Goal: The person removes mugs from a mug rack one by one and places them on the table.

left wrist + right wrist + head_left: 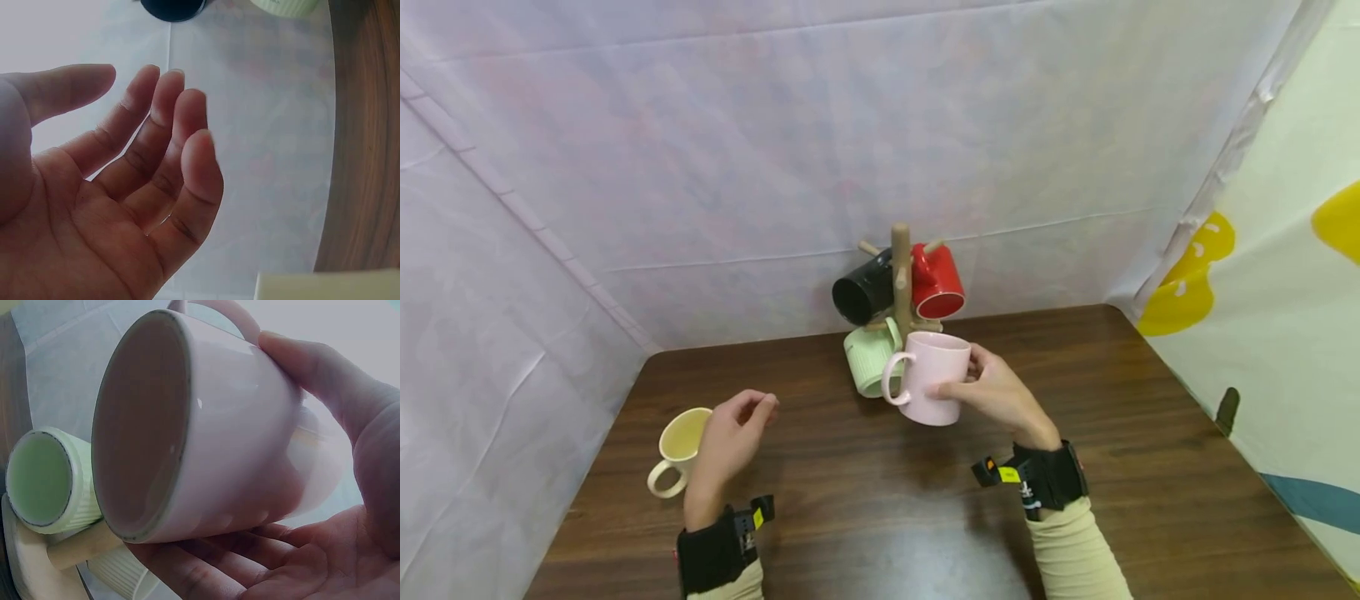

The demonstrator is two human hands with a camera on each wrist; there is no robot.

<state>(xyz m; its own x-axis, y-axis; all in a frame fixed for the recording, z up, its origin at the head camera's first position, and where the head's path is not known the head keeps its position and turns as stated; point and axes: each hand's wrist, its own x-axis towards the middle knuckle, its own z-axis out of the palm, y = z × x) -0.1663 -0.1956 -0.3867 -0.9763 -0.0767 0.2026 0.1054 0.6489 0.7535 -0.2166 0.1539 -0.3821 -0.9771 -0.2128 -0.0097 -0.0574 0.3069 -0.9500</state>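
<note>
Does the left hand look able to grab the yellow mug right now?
Probably yes. The left hand holds nothing and is right beside the yellow mug, with nothing seen blocking the way. The handle does point away from the hand, though.

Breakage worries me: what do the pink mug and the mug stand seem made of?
Pink mug: probably glazed ceramic, smooth and glossy with bright highlights, though coated metal can't be excluded. Mug stand: likely wood with a matte finish, judging by its tan colour and dull surface.

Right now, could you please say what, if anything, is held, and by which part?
The right hand holds the pink mug by its body, not its handle; the left hand holds nothing.
</note>
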